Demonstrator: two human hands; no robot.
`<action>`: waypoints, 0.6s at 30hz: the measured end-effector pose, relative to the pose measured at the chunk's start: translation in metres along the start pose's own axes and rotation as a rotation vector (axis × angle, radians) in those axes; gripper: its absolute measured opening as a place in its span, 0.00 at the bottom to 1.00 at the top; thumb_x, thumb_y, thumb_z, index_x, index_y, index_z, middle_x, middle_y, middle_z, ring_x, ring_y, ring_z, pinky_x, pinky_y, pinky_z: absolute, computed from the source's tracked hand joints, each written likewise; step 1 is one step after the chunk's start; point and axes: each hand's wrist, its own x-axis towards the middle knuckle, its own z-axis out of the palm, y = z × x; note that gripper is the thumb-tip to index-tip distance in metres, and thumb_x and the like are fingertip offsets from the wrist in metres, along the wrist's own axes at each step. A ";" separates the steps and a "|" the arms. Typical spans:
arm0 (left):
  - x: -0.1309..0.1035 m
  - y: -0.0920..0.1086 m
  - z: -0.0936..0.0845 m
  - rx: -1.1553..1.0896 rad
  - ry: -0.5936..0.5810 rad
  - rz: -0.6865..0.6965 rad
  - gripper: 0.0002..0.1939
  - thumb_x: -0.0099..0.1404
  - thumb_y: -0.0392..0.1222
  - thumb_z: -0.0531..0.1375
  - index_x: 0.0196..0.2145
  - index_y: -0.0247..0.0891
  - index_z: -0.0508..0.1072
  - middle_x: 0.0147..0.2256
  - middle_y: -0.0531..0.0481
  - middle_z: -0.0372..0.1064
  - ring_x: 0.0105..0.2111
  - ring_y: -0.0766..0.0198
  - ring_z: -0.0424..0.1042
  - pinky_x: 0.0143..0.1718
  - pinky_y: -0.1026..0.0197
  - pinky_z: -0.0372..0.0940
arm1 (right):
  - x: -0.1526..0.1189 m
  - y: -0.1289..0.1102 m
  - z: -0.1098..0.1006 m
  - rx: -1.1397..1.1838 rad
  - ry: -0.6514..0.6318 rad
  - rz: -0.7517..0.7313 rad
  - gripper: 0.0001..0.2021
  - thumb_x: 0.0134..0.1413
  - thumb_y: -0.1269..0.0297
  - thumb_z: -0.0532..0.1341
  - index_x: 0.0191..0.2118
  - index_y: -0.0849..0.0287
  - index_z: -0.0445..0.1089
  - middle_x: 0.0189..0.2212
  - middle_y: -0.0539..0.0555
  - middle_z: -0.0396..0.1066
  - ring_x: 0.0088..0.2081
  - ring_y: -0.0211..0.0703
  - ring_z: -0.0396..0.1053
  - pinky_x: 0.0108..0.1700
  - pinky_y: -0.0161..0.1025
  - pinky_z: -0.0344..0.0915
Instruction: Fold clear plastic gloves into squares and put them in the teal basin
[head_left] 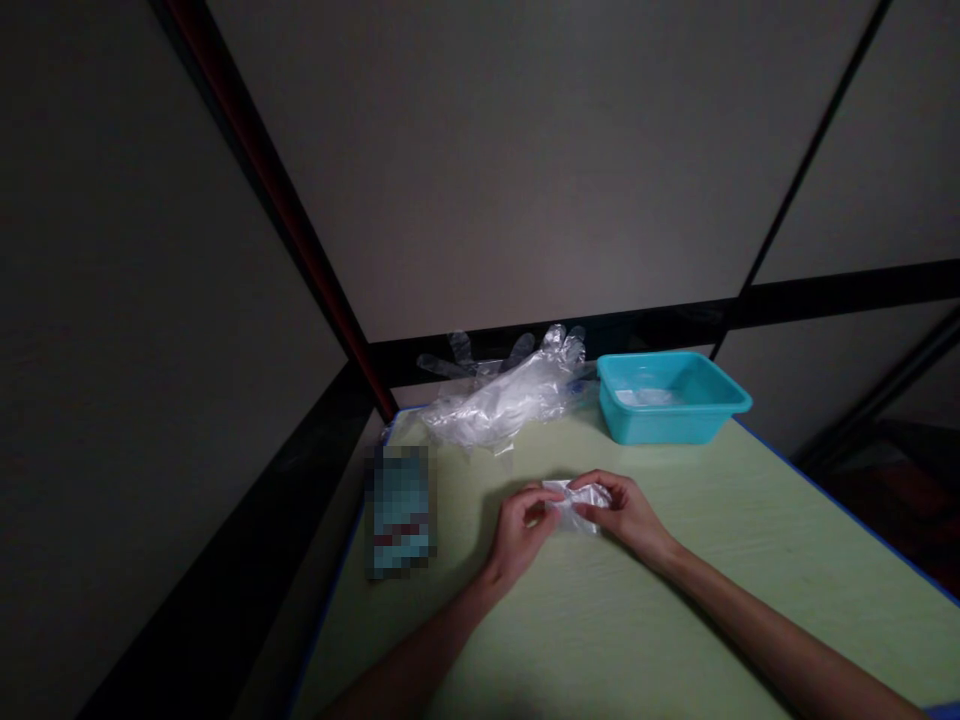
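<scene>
Near the middle of the table, a small folded plastic glove is pinched between both hands. Its clear, wrinkled film matches the gloves behind it, though no glove fingers show on it. My left hand grips its left end between thumb and fingers. On the opposite end, my right hand is closed with thumb and forefinger on the film. Beyond the hands lies a loose heap of clear disposable plastic gloves, some with fingers spread against the wall.
A turquoise plastic basin stands at the back right, with some whitish film inside. On the left lies a blurred-out greenish packet. The pale green table has blue edging and meets panelled walls at the back and left.
</scene>
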 end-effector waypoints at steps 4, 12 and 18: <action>0.002 -0.001 -0.002 -0.009 0.021 -0.022 0.07 0.48 0.36 0.61 0.28 0.34 0.75 0.30 0.47 0.70 0.31 0.62 0.68 0.30 0.66 0.62 | 0.000 0.005 0.001 0.007 -0.008 -0.009 0.11 0.36 0.67 0.64 0.31 0.60 0.69 0.27 0.50 0.69 0.27 0.37 0.64 0.29 0.34 0.59; 0.003 -0.001 -0.005 -0.052 0.041 -0.097 0.11 0.47 0.38 0.63 0.30 0.34 0.76 0.32 0.46 0.72 0.31 0.61 0.69 0.31 0.65 0.62 | -0.001 0.006 0.002 -0.017 0.057 0.012 0.11 0.35 0.63 0.65 0.29 0.60 0.72 0.25 0.50 0.70 0.26 0.38 0.64 0.28 0.35 0.60; 0.003 -0.002 -0.005 -0.105 0.038 -0.162 0.15 0.44 0.39 0.65 0.32 0.32 0.76 0.27 0.46 0.72 0.25 0.64 0.68 0.27 0.65 0.61 | -0.001 0.009 0.002 0.040 0.085 0.070 0.12 0.32 0.65 0.66 0.30 0.61 0.73 0.24 0.51 0.72 0.23 0.37 0.65 0.27 0.34 0.60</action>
